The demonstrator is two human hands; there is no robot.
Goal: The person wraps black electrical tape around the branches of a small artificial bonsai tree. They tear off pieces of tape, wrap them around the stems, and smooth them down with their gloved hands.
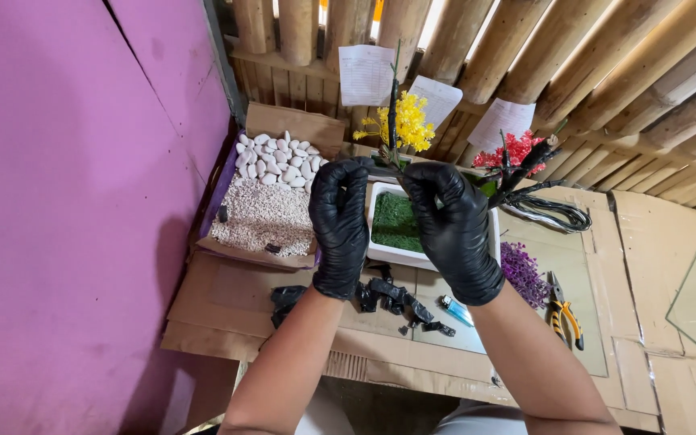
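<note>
Two gloved hands worked over one white pot [388, 251] filled with green moss. One yellow sprig [407, 121] and one red sprig [515, 151] stood behind it. One box [261, 211] held white pebbles and pale gravel. One lighter [454, 308], one pair of pliers [563, 312], one purple tuft [522, 272] and one wire coil [551, 212] lay about, with a scatter of black scraps [396, 300].

The left hand [338, 221] and right hand [453, 225] were raised side by side, fingers curled in, pinching a dark stem [393, 113] that rose upright between them above the pot. Both were closed on it.

The bench was cardboard [227, 306] with a glass sheet [573, 266] over part. A pink wall [66, 201] stood left; bamboo slats [606, 72] with three paper notes pinned on ran behind.
</note>
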